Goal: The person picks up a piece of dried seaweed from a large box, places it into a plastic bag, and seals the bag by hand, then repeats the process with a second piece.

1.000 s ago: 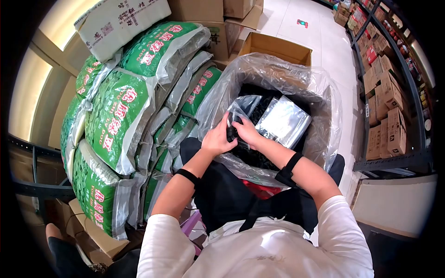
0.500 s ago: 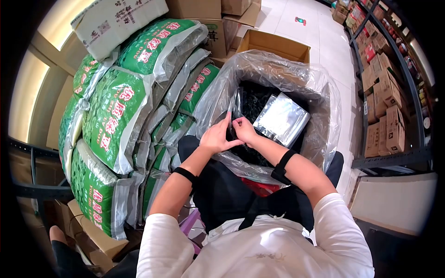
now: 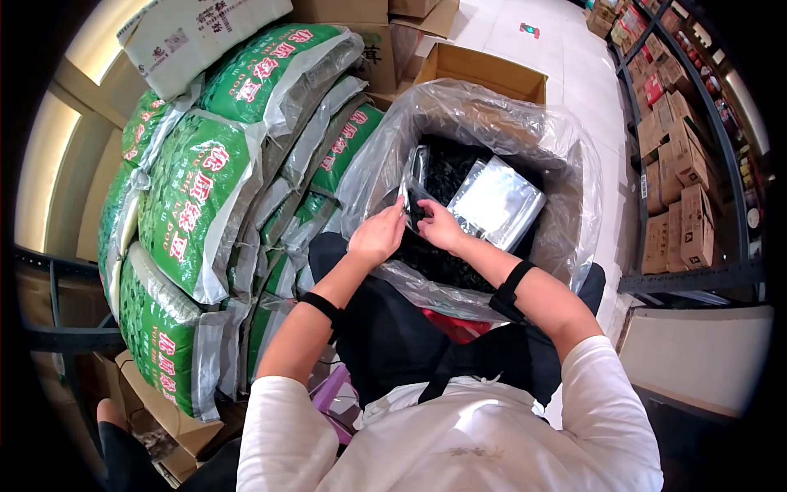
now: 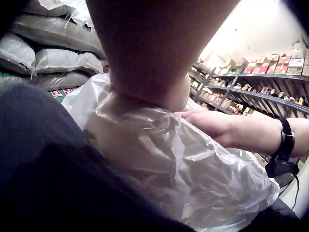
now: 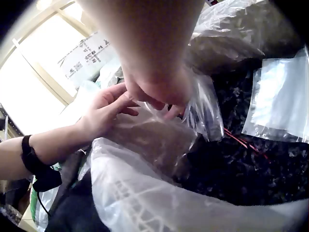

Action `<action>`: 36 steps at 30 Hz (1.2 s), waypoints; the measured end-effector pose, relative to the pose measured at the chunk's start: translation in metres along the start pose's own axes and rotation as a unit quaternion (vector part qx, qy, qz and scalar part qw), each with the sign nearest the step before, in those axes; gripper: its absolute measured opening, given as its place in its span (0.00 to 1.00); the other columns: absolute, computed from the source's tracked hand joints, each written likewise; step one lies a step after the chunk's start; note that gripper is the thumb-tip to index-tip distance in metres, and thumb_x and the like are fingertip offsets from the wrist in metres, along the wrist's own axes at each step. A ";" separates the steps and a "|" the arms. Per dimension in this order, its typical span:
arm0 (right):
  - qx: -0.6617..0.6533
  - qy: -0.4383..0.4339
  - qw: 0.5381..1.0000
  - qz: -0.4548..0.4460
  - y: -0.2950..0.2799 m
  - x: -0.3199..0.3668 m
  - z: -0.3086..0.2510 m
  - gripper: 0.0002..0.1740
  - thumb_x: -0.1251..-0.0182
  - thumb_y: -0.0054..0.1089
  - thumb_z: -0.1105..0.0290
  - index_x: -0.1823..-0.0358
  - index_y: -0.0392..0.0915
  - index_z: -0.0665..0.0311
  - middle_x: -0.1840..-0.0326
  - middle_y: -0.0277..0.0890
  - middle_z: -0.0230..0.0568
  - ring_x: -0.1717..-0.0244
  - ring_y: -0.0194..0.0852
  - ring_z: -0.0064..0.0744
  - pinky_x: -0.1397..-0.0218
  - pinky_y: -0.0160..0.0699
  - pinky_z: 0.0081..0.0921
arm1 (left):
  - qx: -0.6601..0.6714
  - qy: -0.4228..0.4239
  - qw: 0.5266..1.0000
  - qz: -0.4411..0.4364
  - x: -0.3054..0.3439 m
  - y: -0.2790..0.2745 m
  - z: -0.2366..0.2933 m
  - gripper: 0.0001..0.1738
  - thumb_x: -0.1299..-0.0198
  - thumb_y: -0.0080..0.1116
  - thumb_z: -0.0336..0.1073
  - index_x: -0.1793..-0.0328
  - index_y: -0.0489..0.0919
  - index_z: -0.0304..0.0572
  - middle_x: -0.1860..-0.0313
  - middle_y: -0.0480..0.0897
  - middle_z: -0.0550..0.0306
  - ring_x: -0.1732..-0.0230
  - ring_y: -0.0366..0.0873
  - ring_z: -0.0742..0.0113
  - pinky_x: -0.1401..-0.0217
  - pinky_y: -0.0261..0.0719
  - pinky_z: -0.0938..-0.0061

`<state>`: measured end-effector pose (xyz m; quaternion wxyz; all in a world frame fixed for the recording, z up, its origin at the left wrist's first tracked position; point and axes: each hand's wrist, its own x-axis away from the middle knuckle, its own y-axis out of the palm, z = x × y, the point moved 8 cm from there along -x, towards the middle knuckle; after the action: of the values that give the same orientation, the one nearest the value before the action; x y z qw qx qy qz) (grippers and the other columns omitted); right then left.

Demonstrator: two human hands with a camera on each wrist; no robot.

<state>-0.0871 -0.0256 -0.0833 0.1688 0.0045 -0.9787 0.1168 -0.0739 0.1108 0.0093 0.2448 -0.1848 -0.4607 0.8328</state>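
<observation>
A small clear plastic bag (image 5: 205,108) stands on edge between the two hands, at the left side of a lined carton. My left hand (image 3: 380,234) pinches its near edge between thumb and fingers. Facing it, my right hand (image 3: 440,225) has curled fingers at the bag's film, the thumb below. The right wrist view shows both sets of fingertips close together at the bag, partly covered by the right hand. Below lies a mass of black, crinkled dried pieces (image 3: 447,176). A stack of flat clear bags (image 3: 498,203) rests on the black pieces, right of my right hand.
A loose plastic liner (image 3: 566,156) hangs over the carton's rim. Green printed sacks (image 3: 197,197) are piled at the left, with a white box (image 3: 197,37) on top. An open carton (image 3: 484,70) stands beyond; shelves (image 3: 680,180) with boxes line the right.
My hands, earlier close together around the bag with dark contents in view, have drawn slightly apart. My right fingers have opened a little, and the bag now stands more upright.
</observation>
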 end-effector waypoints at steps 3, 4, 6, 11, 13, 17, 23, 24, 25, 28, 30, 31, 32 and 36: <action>0.087 -0.081 0.992 0.041 -0.012 0.005 -0.021 0.35 0.43 0.61 0.76 0.32 0.63 0.66 0.40 0.69 0.57 0.40 0.68 0.48 0.36 0.69 0.35 | -0.016 0.007 1.000 0.013 -0.001 0.003 -0.002 0.26 0.36 0.52 0.36 0.31 0.68 0.42 0.53 0.82 0.45 0.57 0.80 0.43 0.54 0.79 0.55; 0.139 -0.127 0.980 0.065 -0.016 0.008 -0.033 0.38 0.44 0.62 0.75 0.30 0.59 0.68 0.35 0.64 0.60 0.34 0.62 0.52 0.30 0.62 0.37 | -0.015 0.036 0.998 0.039 0.001 0.001 0.000 0.23 0.38 0.53 0.34 0.36 0.73 0.41 0.57 0.83 0.45 0.59 0.81 0.44 0.56 0.79 0.55; 0.219 -0.186 0.956 0.064 -0.014 -0.002 -0.034 0.42 0.45 0.62 0.75 0.27 0.55 0.69 0.30 0.60 0.64 0.28 0.57 0.56 0.25 0.57 0.39 | -0.015 0.062 0.997 0.033 0.003 0.004 0.000 0.21 0.39 0.54 0.34 0.39 0.75 0.40 0.58 0.83 0.45 0.59 0.81 0.45 0.57 0.80 0.56; 0.295 -0.245 0.923 0.012 0.008 -0.005 -0.046 0.45 0.49 0.63 0.75 0.27 0.56 0.67 0.30 0.60 0.64 0.27 0.55 0.57 0.27 0.60 0.41 | 0.052 0.154 0.986 0.021 0.007 -0.009 0.025 0.17 0.40 0.59 0.36 0.46 0.79 0.39 0.59 0.84 0.45 0.59 0.82 0.47 0.58 0.81 0.60; 0.324 -0.247 0.913 0.017 0.007 -0.005 -0.048 0.49 0.50 0.68 0.69 0.25 0.54 0.62 0.28 0.56 0.67 0.26 0.53 0.61 0.26 0.59 0.45 | 0.078 0.211 0.973 0.042 0.011 -0.013 0.033 0.20 0.41 0.62 0.38 0.45 0.78 0.38 0.60 0.84 0.46 0.58 0.83 0.48 0.57 0.82 0.63; 0.402 -0.099 0.910 0.029 -0.033 0.002 -0.065 0.68 0.59 0.68 0.30 0.20 0.41 0.44 0.22 0.35 0.73 0.24 0.35 0.79 0.23 0.46 0.54 | 0.061 0.160 0.983 0.069 0.014 -0.035 0.042 0.37 0.40 0.63 0.43 0.28 0.64 0.37 0.37 0.73 0.42 0.50 0.81 0.47 0.52 0.82 0.64; 0.384 -0.142 0.908 0.089 -0.110 -0.016 -0.056 0.36 0.29 0.49 0.49 0.24 0.54 0.54 0.25 0.42 0.76 0.24 0.41 0.72 0.23 0.48 0.51 | 0.084 0.101 0.990 0.055 0.010 -0.027 0.027 0.40 0.38 0.60 0.46 0.24 0.56 0.40 0.33 0.65 0.43 0.42 0.76 0.46 0.45 0.78 0.60; 0.369 -0.149 0.914 0.080 -0.124 -0.020 -0.049 0.31 0.26 0.45 0.55 0.26 0.58 0.58 0.27 0.48 0.75 0.24 0.43 0.70 0.24 0.50 0.48 | 0.070 0.088 0.993 0.047 0.010 -0.028 0.026 0.39 0.37 0.58 0.47 0.24 0.57 0.41 0.33 0.66 0.43 0.43 0.76 0.44 0.45 0.78 0.59; 0.354 -0.157 0.919 0.069 -0.134 -0.022 -0.046 0.26 0.24 0.41 0.62 0.28 0.62 0.62 0.28 0.53 0.73 0.24 0.46 0.67 0.24 0.52 0.46 | 0.055 0.073 0.995 0.039 0.009 -0.028 0.025 0.38 0.36 0.57 0.48 0.25 0.57 0.42 0.33 0.66 0.44 0.43 0.75 0.41 0.45 0.78 0.58; 0.032 0.001 0.997 -0.067 -0.143 0.023 -0.100 0.28 0.22 0.41 0.53 0.26 0.60 0.56 0.22 0.51 0.48 0.21 0.42 0.54 0.30 0.65 0.50 | 0.071 0.041 0.995 0.057 0.008 -0.027 0.016 0.34 0.34 0.54 0.48 0.26 0.59 0.43 0.34 0.66 0.44 0.44 0.75 0.39 0.46 0.77 0.56; -0.123 0.079 0.983 -0.115 -0.143 0.041 -0.096 0.30 0.22 0.39 0.50 0.24 0.55 0.52 0.18 0.38 0.44 0.19 0.33 0.52 0.36 0.70 0.59 | 0.077 0.023 0.994 0.075 0.008 -0.027 0.013 0.33 0.33 0.53 0.48 0.27 0.60 0.43 0.34 0.66 0.44 0.44 0.75 0.40 0.46 0.77 0.56; -0.170 0.110 0.970 -0.135 -0.144 0.041 -0.078 0.31 0.22 0.39 0.50 0.23 0.52 0.50 0.17 0.32 0.42 0.18 0.28 0.52 0.38 0.72 0.63 | 0.065 0.009 0.995 0.077 0.007 -0.028 0.013 0.32 0.33 0.53 0.48 0.28 0.61 0.42 0.35 0.66 0.44 0.44 0.75 0.40 0.47 0.78 0.56; -0.110 0.161 0.969 -0.154 -0.141 0.044 -0.053 0.30 0.21 0.37 0.51 0.22 0.51 0.47 0.17 0.29 0.41 0.18 0.24 0.51 0.39 0.74 0.61 | 0.052 -0.002 0.995 0.079 0.005 -0.028 0.013 0.31 0.33 0.53 0.47 0.29 0.62 0.42 0.36 0.67 0.44 0.45 0.75 0.40 0.47 0.78 0.55; -0.091 0.190 0.961 -0.177 -0.148 0.063 -0.045 0.26 0.20 0.36 0.55 0.23 0.54 0.44 0.17 0.29 0.40 0.18 0.21 0.50 0.37 0.71 0.62 | 0.032 0.020 0.995 0.090 0.006 -0.025 0.012 0.30 0.33 0.53 0.47 0.30 0.63 0.41 0.37 0.68 0.44 0.45 0.75 0.40 0.49 0.79 0.55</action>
<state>-0.1249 -0.1569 0.0125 0.3693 0.1401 -0.9187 -0.0059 -0.0794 0.1173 0.0367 0.1835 -0.2344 -0.4101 0.8621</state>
